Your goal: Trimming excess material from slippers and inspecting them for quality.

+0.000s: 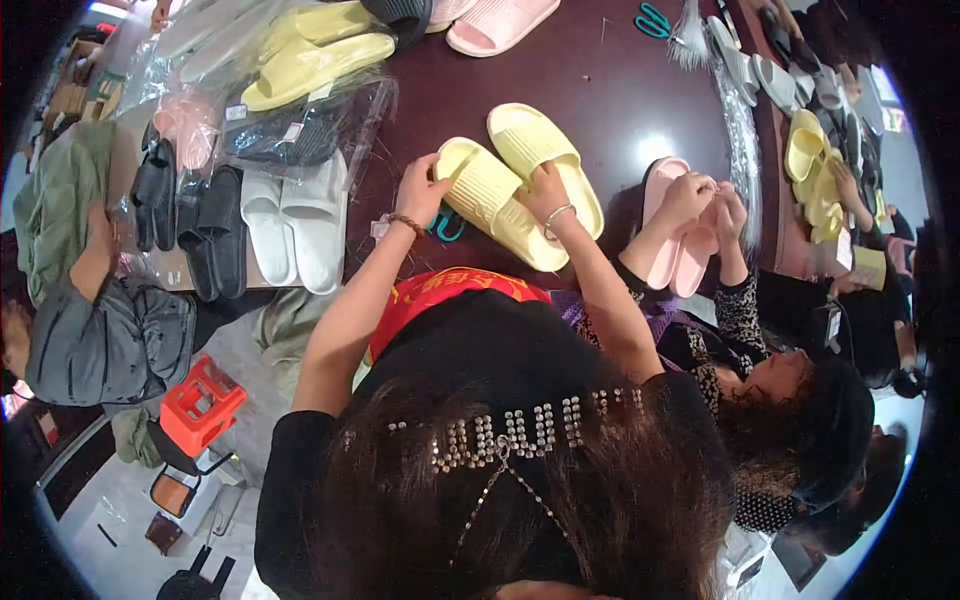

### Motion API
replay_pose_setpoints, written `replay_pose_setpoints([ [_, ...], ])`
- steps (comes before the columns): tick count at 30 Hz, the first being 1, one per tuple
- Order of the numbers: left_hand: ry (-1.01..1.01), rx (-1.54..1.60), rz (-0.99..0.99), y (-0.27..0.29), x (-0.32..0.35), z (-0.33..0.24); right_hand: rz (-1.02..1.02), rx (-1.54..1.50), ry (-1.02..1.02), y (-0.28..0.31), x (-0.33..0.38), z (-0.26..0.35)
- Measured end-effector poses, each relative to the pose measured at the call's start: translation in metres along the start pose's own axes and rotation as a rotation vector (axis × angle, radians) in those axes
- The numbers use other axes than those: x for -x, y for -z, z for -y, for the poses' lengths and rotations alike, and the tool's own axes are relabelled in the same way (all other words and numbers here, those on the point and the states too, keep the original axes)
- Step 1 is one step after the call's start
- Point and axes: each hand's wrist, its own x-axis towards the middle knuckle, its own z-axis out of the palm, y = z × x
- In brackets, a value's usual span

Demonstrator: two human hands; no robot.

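Note:
A pair of yellow slide sandals lies side by side on the dark table in front of me, toes pointing away. My left hand (424, 193) grips the outer edge of the left yellow slide (484, 188), near its strap. The fingers of my right hand (549, 196) reach into the foot opening of the right yellow slide (528, 137), closed on its strap; some fingertips are hidden inside. Teal-handled scissors (448, 228) lie beside the left slide, just below my left hand, with their blades out of sight.
White slides (318, 225), black slides (222, 230) and bagged yellow slides (318, 75) crowd the left. On the right, another person's hands (700, 200) work over pink slides (684, 258). Clear plastic strips (742, 150) and other scissors (652, 20) lie farther off. A red stool (203, 405) stands at lower left.

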Motion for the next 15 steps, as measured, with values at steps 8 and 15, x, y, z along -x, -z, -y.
replay_pose_setpoints([
  [8, -0.088, -0.313, 0.191, 0.006, 0.017, 0.020, 0.008, 0.250, -0.076, -0.008, 0.003, -0.006],
  [15, -0.095, -0.688, 0.214, 0.000, 0.034, -0.013, -0.182, 0.122, 0.028, 0.038, -0.008, 0.027],
])
